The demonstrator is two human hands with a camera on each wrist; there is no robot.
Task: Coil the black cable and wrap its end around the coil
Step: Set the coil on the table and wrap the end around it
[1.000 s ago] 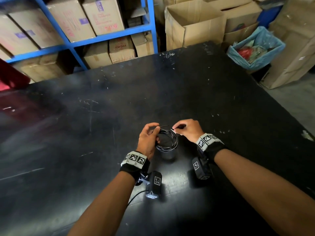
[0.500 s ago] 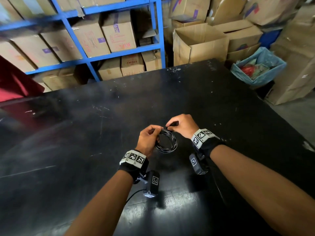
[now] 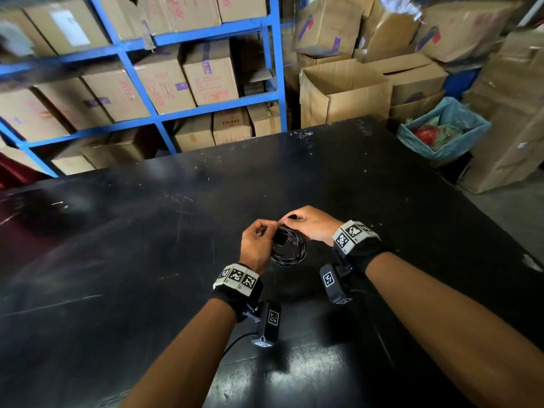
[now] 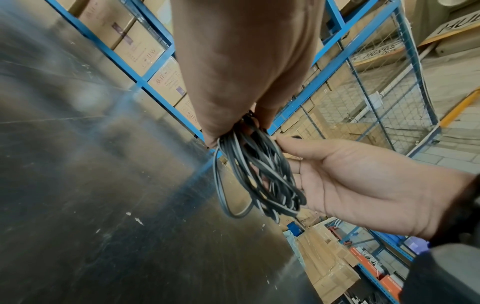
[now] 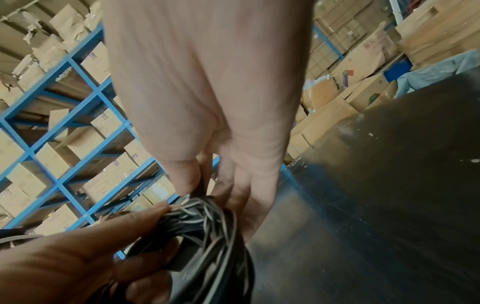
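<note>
Over black table (image 3: 147,260), both hands' fingers (image 3: 265,228) pinch the coiled black cable (image 3: 290,251).

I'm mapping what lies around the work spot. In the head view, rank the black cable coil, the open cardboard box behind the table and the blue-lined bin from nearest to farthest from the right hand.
1. Black cable coil: at the right hand, which pinches its top; the left hand grips it too.
2. Open cardboard box: beyond the table's far edge.
3. Blue-lined bin: far right; roughly as far as the box, too close to call.

Black table (image 3: 147,260) — blue shelving (image 3: 273,69) stacked with cardboard boxes (image 3: 209,75) behind.
</note>
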